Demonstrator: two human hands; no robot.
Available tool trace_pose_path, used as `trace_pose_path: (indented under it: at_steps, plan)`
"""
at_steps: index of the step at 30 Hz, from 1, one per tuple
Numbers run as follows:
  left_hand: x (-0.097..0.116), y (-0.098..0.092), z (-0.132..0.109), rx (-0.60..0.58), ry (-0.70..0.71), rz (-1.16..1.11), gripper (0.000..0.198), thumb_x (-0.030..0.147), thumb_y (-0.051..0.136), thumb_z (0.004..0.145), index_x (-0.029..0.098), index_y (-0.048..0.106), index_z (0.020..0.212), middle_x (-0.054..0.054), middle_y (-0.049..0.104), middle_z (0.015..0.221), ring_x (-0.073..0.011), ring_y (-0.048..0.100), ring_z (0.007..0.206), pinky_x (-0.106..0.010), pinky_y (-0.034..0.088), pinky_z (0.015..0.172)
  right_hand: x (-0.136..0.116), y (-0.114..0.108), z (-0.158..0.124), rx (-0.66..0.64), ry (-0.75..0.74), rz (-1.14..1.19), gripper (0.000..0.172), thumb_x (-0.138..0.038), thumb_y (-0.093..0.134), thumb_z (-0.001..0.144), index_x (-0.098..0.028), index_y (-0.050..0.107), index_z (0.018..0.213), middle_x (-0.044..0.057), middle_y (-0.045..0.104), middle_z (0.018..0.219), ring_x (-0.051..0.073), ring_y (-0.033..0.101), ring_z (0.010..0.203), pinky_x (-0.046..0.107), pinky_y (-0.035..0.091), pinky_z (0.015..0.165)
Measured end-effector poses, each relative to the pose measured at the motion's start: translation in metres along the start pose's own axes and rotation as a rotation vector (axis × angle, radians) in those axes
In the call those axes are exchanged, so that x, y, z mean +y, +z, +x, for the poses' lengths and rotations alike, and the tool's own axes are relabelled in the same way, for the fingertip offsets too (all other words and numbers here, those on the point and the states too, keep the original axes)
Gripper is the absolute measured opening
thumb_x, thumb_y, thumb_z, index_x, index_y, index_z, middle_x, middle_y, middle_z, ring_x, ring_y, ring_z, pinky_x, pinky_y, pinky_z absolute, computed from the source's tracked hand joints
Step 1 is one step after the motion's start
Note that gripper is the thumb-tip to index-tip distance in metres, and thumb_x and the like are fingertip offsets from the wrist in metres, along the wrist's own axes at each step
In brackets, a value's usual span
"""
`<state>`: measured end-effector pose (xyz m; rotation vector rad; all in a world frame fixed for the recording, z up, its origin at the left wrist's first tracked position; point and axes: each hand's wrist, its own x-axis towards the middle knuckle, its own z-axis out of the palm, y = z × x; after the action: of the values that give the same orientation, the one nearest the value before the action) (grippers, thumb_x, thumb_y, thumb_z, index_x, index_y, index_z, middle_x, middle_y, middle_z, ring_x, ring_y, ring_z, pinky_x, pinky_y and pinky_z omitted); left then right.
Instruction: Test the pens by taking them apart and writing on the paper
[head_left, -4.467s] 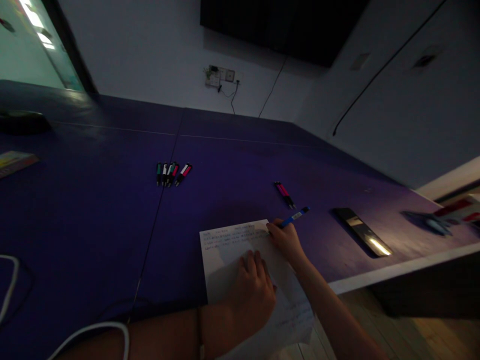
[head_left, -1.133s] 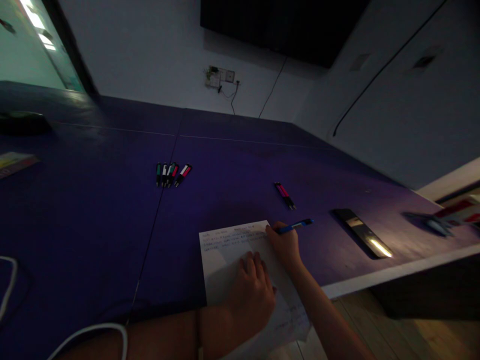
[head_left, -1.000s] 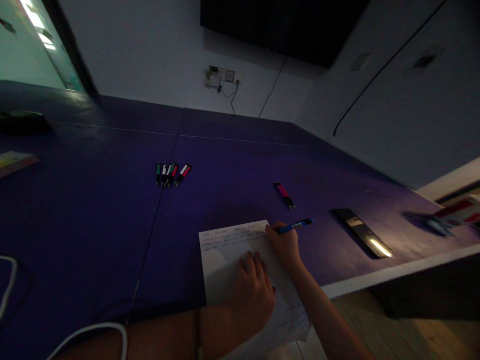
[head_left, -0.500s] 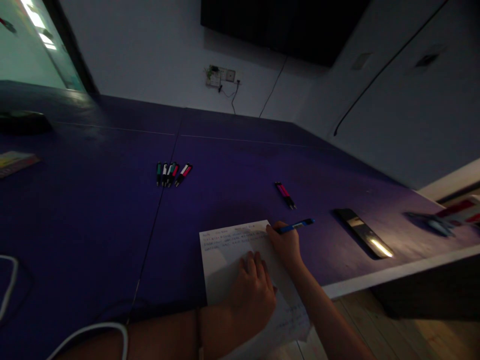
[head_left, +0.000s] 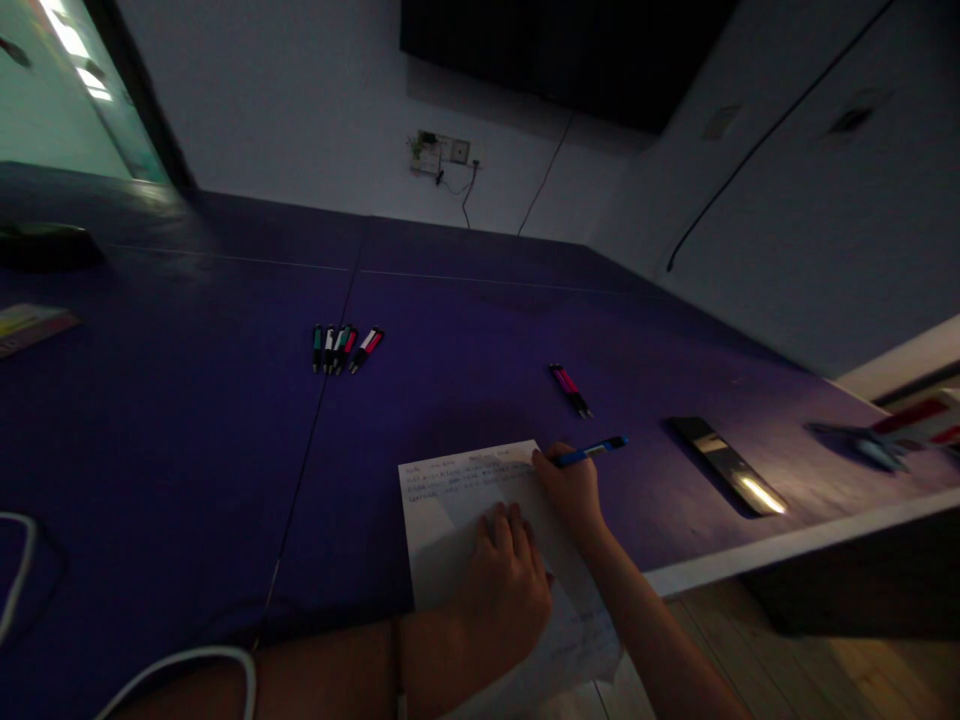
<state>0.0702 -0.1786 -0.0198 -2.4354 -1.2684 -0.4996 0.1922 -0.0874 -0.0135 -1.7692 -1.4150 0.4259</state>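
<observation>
A white sheet of paper [head_left: 442,540] with lines of handwriting near its top lies on the purple table [head_left: 225,450], its lower part reaching past the table's front edge. My left hand [head_left: 510,575] rests on the sheet with fingers laid out, holding nothing. At the upper right of the paper, my right hand [head_left: 574,490] grips a blue pen [head_left: 596,451]. The pen's tip is hidden behind the fingers. Just beyond that hand lie pink-and-black pens [head_left: 570,390], side by side.
Several pens [head_left: 337,348] lie in a group farther left. To the right are a phone [head_left: 726,466] and scissors-like tool [head_left: 862,445] by the table edge. A white cable [head_left: 195,655] loops at lower left. A dark screen [head_left: 570,50] hangs on the wall.
Almost nothing differs. The right hand keeps its grip on the blue pen with at most a tiny shift, and the left hand stays on the paper.
</observation>
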Motion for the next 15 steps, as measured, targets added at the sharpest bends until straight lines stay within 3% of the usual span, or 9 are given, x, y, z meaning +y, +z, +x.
trace_pose_path:
  at_steps: [15]
  plan:
    - [0.0006,-0.0001,0.0006,-0.003,-0.005,-0.013,0.040,0.033,0.037,0.079,0.006,0.060,0.096,-0.017,0.058,0.103,-0.0286,0.052,0.094,-0.038,0.044,0.073,0.0009,0.0003,0.0007,0.001,-0.003,-0.009,0.024,-0.033,0.047,0.059,-0.018,0.040,0.043,-0.005,0.034,0.039,0.009,0.031,0.042,0.023,0.025,0.041]
